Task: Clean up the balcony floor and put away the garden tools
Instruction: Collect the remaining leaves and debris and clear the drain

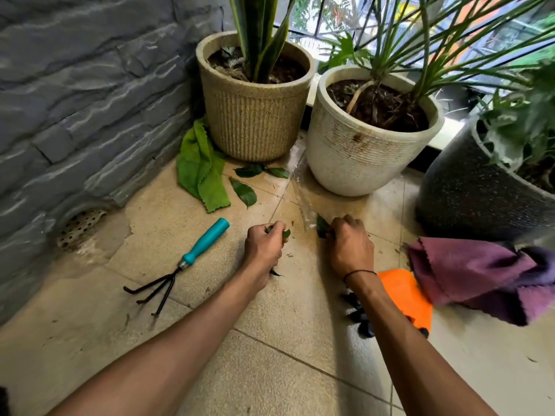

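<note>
The left hand [264, 246] is curled round green leaves [285, 234], low on the floor [270, 340]; the right hand [350, 246] pinches another leaf [322, 226]. Left of the left hand lies a rake [180, 265] (teal handle, no readable writing). Beyond the hands, loose leaves [244, 192], a green cloth [199, 172] and pots [255, 97]. Right of the right hand: purple cloth [480, 274].

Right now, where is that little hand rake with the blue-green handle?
The hand rake lies flat on the floor tiles, left of the person's left hand, its prongs pointing toward the camera, between the floor drain and the hands.
</note>
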